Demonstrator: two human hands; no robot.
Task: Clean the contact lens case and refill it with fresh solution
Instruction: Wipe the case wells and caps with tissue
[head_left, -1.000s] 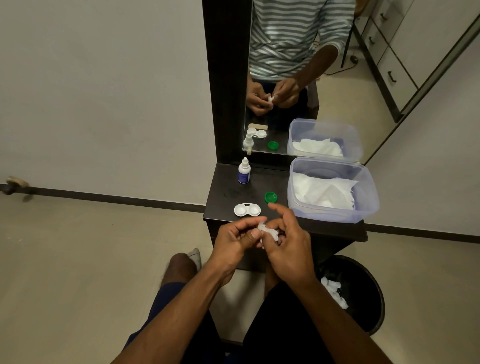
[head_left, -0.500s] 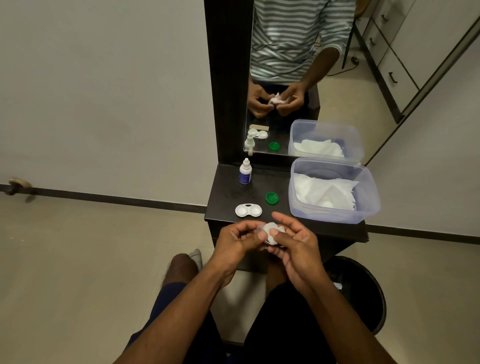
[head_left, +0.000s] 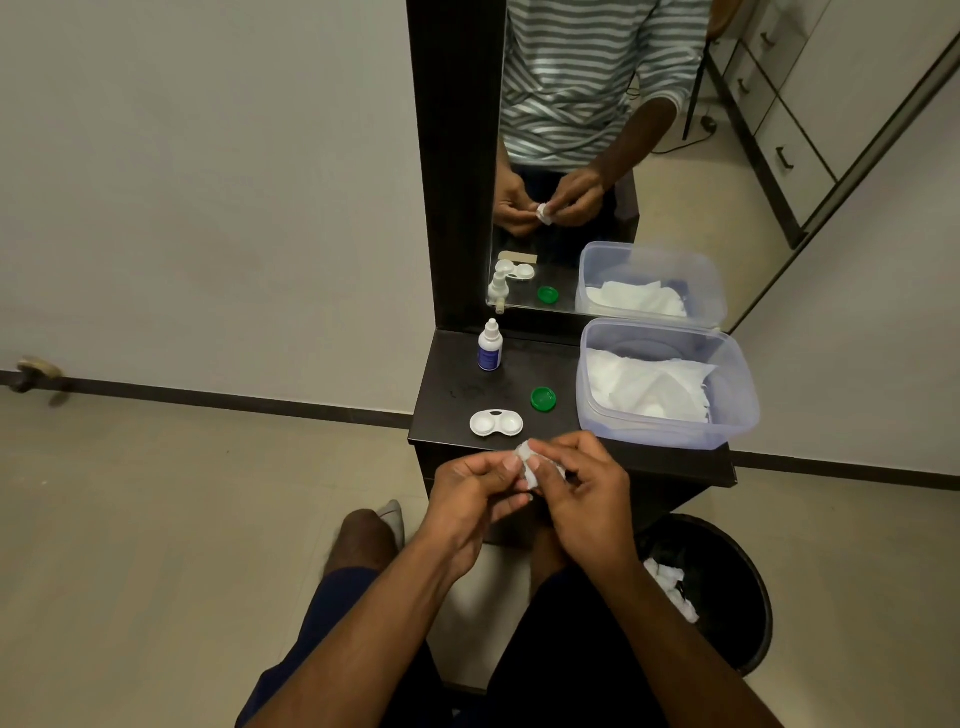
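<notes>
The contact lens case (head_left: 496, 422), white and with both wells uncovered, is seen lying flat near the front edge of a dark shelf (head_left: 457, 384); its long axis runs left to right, and the wells face up. Both forearms are extended forward from the bottom of the view and are brought together just in front of the shelf edge, close to the case but apart from it. The left hand (head_left: 475, 501) is held with the thumb on top and fingers curled, pinching one side of a small wad of white tissue (head_left: 530, 465). The right hand (head_left: 584, 496) is curled round the other side of the same wad, with fingertips pressed into it. Whether a cap is wrapped inside the tissue cannot be told. A green cap (head_left: 543, 399) is seen behind the case, a small dropper bottle (head_left: 489, 347) stands upright further back, and a clear tub (head_left: 670, 431) holding tissues sits at the right.
</notes>
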